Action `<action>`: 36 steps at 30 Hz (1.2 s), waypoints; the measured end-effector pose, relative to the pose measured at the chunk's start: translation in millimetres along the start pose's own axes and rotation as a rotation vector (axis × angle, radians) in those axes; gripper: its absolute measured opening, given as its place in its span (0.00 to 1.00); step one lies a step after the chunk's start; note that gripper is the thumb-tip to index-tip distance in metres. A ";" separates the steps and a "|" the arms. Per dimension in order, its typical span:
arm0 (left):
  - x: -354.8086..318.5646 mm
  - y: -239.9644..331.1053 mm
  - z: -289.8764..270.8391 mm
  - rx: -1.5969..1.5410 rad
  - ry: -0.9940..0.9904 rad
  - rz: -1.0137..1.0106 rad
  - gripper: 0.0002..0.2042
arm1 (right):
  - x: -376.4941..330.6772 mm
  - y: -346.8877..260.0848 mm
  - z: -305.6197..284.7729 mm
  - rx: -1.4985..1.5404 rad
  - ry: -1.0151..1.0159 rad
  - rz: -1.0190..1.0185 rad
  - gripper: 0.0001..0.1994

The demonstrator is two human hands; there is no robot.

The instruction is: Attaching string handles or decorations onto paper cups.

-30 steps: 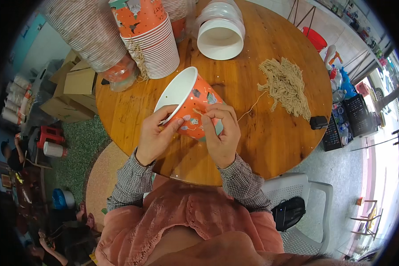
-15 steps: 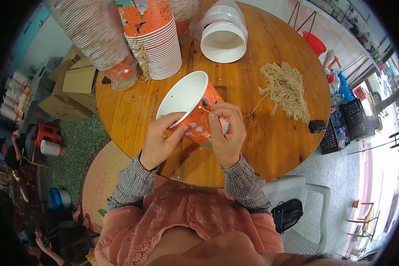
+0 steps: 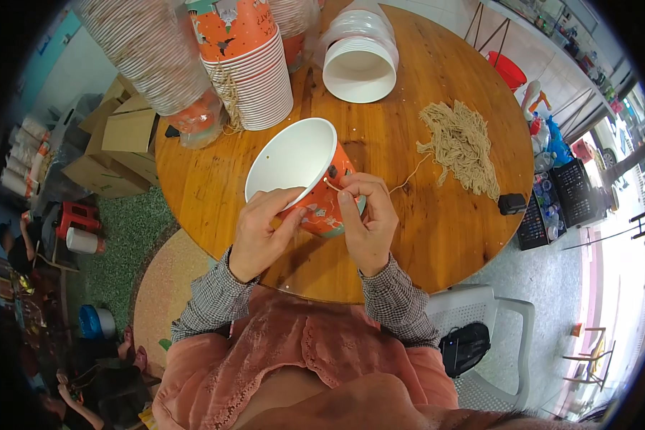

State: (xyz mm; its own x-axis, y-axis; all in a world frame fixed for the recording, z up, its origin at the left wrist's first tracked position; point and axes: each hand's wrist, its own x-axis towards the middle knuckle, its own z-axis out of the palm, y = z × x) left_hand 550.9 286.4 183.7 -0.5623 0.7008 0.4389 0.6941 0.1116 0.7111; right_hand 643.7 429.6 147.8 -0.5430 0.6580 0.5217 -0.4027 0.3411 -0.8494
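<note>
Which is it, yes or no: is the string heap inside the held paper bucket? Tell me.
No, the tan string heap lies on the wooden table, to the right of the paper bucket.

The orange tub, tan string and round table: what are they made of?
The orange tub looks like smooth paperboard, maybe coated: thin wall, printed outside. The tan string seems matt plant fibre, maybe cotton: limp, tangled strands. The round table looks like varnished wood: grain, knots and shine.

A head-worn fisheye looks down from close above the table [image 3: 444, 236], its warped rim hard to read surely
</note>
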 end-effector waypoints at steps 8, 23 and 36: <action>7.0 7.9 0.2 0.226 -0.049 0.192 0.14 | -2.1 4.6 -10.5 -0.090 -0.015 -0.004 0.04; 25.0 19.0 0.8 0.226 -0.240 0.093 0.11 | -4.4 6.5 -14.6 -0.218 -0.043 0.003 0.05; 56.1 -23.4 19.0 0.071 -0.556 0.039 0.08 | -14.6 16.0 -16.3 -0.194 -0.105 0.112 0.06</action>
State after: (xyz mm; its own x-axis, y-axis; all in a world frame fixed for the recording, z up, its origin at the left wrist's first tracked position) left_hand 511.6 336.5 181.3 -0.2278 0.9691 0.0946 0.7490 0.1123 0.6529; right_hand 657.3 436.4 125.2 -0.6544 0.6287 0.4201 -0.1923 0.3989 -0.8966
